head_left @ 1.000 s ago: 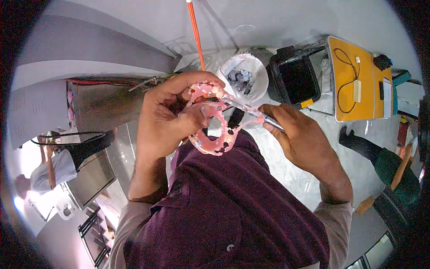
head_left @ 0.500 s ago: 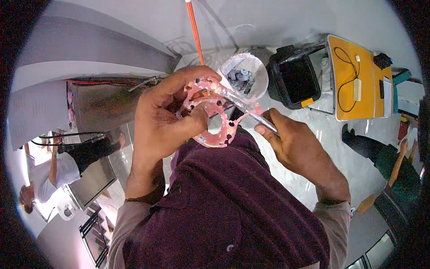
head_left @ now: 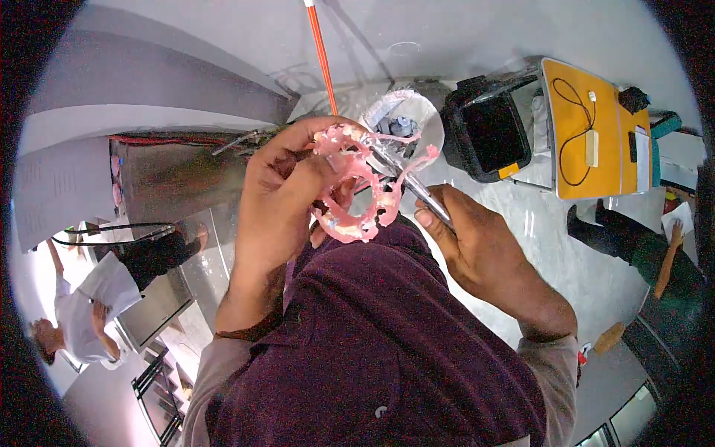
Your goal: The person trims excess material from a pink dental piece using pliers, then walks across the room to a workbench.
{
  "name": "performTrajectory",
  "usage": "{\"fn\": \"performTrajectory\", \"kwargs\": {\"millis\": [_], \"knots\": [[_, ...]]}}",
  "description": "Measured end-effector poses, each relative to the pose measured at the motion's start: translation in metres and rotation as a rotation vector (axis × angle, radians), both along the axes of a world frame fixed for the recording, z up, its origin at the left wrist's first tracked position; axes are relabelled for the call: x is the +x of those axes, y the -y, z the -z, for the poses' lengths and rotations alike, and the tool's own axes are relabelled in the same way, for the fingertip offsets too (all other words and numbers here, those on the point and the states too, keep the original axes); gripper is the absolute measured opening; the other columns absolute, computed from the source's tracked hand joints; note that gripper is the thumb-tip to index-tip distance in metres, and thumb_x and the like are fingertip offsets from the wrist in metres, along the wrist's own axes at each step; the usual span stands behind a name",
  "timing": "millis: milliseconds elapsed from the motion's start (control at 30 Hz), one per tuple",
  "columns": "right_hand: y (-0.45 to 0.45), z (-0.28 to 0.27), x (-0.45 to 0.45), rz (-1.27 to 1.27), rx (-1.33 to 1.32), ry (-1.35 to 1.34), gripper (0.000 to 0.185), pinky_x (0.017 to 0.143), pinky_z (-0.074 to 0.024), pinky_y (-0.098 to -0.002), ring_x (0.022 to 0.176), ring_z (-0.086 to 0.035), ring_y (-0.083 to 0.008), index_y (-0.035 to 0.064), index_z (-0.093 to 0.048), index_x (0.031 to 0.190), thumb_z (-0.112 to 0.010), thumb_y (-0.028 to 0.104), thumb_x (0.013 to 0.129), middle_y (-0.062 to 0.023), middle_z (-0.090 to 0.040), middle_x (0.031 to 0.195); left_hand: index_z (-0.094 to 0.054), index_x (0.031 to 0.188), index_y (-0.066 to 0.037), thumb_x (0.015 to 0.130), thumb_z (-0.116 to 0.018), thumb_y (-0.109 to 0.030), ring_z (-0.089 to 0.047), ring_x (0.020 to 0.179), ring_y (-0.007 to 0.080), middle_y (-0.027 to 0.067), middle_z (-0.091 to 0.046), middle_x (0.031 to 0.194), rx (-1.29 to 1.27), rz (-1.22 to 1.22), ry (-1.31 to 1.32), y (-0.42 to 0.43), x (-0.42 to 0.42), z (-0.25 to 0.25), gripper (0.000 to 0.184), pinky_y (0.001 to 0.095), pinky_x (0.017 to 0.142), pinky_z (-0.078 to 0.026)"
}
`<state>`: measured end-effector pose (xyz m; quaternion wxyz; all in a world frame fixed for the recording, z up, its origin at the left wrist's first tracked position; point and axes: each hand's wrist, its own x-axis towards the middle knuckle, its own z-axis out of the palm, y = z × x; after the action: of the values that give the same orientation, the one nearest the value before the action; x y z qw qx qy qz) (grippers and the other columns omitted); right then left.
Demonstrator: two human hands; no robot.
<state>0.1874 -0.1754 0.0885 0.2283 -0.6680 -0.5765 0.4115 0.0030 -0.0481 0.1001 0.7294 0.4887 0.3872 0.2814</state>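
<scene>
Floor [head_left: 491,212] pale & glossy, grey wall [head_left: 484,33] beyond. White bin [head_left: 433,141] w/ scraps stands nr blk bin [head_left: 456,138]; yellow board [head_left: 614,160] to R bears a cable [head_left: 563,160]. Orange pole [head_left: 321,63] top ctr. Person in white top [head_left: 86,298] far L, person in dk green [head_left: 663,257] far R. Marks on grey panel [head_left: 56,179] at L too faint to read. L hand [head_left: 275,194] pinches pink ring-shaped pc [head_left: 354,231], held up nr purple shirt [head_left: 335,335]. R hand [head_left: 477,242] gripping metal tool [head_left: 426,197], far end at pc's upper R edge.
</scene>
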Motion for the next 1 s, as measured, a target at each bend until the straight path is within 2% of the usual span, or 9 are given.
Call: {"fn": "performTrajectory", "kwargs": {"millis": [100, 167, 300, 367, 467, 767, 833, 967, 1000], "knots": [[-0.001, 0.002, 0.001, -0.013, 0.059, 0.045, 0.033, 0.077, -0.0499, -0.0466, 0.091, -0.061, -0.0408, -0.0040, -0.050, 0.113, -0.050, 0.024, 0.097, -0.0244, -0.060, 0.099, -0.062, 0.109, 0.002, 0.086, -0.057, -0.009, -0.057, 0.067, 0.0067, 0.0040, -0.066, 0.083, 0.097, -0.052, -0.040, 0.004, 0.005, -0.007, 0.027, 0.0209, 0.059, -0.045], [-0.001, 0.004, 0.001, -0.025, 0.064, 0.060, 0.033, 0.077, -0.0501, -0.0459, 0.091, -0.061, -0.0402, -0.0048, -0.050, 0.113, -0.050, 0.024, 0.097, -0.0239, -0.060, 0.100, -0.062, 0.110, 0.002, 0.084, -0.058, -0.003, -0.058, 0.070, 0.0072, 0.0043, -0.066, 0.088, 0.091, -0.038, -0.175, 0.004, 0.004, -0.013, 0.026, 0.0214, 0.061, -0.045], [-0.002, 0.006, 0.002, -0.027, 0.115, 0.110, 0.033, 0.076, -0.0504, -0.0445, 0.092, -0.061, -0.0391, -0.0052, -0.050, 0.112, -0.050, 0.023, 0.097, -0.0229, -0.060, 0.100, -0.061, 0.111, 0.001, 0.084, -0.059, -0.001, -0.060, 0.077, 0.0087, 0.0055, -0.066, 0.094, 0.110, -0.047, -0.127, 0.005, 0.005, -0.013, 0.027, 0.0227, 0.067, -0.048], [-0.003, 0.007, 0.002, -0.032, 0.134, 0.144, 0.033, 0.076, -0.0506, -0.0442, 0.091, -0.061, -0.0389, -0.0053, -0.050, 0.112, -0.050, 0.023, 0.097, -0.0226, -0.060, 0.099, -0.060, 0.112, 0.002, 0.086, -0.059, -0.001, -0.062, 0.086, 0.0104, 0.0066, -0.066, 0.100, 0.137, 0.031, -0.209, 0.005, 0.002, -0.016, 0.027, 0.0240, 0.073, -0.049], [-0.004, 0.006, 0.002, -0.020, 0.108, 0.138, 0.033, 0.076, -0.0507, -0.0441, 0.090, -0.061, -0.0390, -0.0052, -0.050, 0.112, -0.051, 0.023, 0.096, -0.0226, -0.060, 0.098, -0.060, 0.113, 0.002, 0.086, -0.059, -0.001, -0.062, 0.087, 0.0106, 0.0066, -0.066, 0.099, 0.151, 0.002, -0.182, 0.006, 0.005, -0.015, 0.027, 0.0239, 0.073, -0.050], [-0.005, 0.010, 0.002, -0.014, 0.090, 0.037, 0.035, 0.077, -0.0507, -0.0458, 0.090, -0.062, -0.0410, -0.0070, -0.051, 0.112, -0.051, 0.024, 0.097, -0.0255, -0.060, 0.101, -0.062, 0.110, 0.001, 0.088, -0.063, -0.010, -0.061, 0.072, 0.0078, 0.0044, -0.067, 0.088, 0.076, -0.061, -0.090, 0.004, 0.007, -0.006, 0.025, 0.0210, 0.062, -0.047], [-0.004, 0.011, 0.001, 0.027, 0.104, 0.038, 0.029, 0.074, -0.0486, -0.0450, 0.089, -0.063, -0.0406, -0.0010, -0.053, 0.112, -0.050, 0.025, 0.099, -0.0238, -0.062, 0.095, -0.062, 0.110, 0.001, 0.088, -0.062, -0.010, -0.060, 0.072, 0.0077, 0.0044, -0.067, 0.088, 0.104, -0.058, -0.111, 0.003, 0.007, -0.004, 0.025, 0.0209, 0.062, -0.047], [-0.007, 0.010, 0.002, 0.025, 0.101, 0.035, 0.030, 0.074, -0.0487, -0.0453, 0.089, -0.063, -0.0408, -0.0008, -0.053, 0.112, -0.049, 0.026, 0.099, -0.0236, -0.062, 0.094, -0.061, 0.111, 0.001, 0.088, -0.062, -0.009, -0.061, 0.073, 0.0076, 0.0044, -0.067, 0.089, 0.096, -0.019, -0.134, 0.000, 0.005, -0.010, 0.025, 0.0203, 0.062, -0.047], [-0.008, 0.009, 0.003, -0.002, 0.074, 0.038, 0.035, 0.076, -0.0500, -0.0455, 0.090, -0.063, -0.0411, -0.0045, -0.052, 0.114, -0.049, 0.026, 0.098, -0.0254, -0.062, 0.098, -0.061, 0.111, 0.001, 0.088, -0.062, -0.009, -0.061, 0.073, 0.0076, 0.0044, -0.067, 0.089, 0.096, -0.020, -0.135, 0.000, 0.005, -0.011, 0.025, 0.0203, 0.062, -0.047]]}}
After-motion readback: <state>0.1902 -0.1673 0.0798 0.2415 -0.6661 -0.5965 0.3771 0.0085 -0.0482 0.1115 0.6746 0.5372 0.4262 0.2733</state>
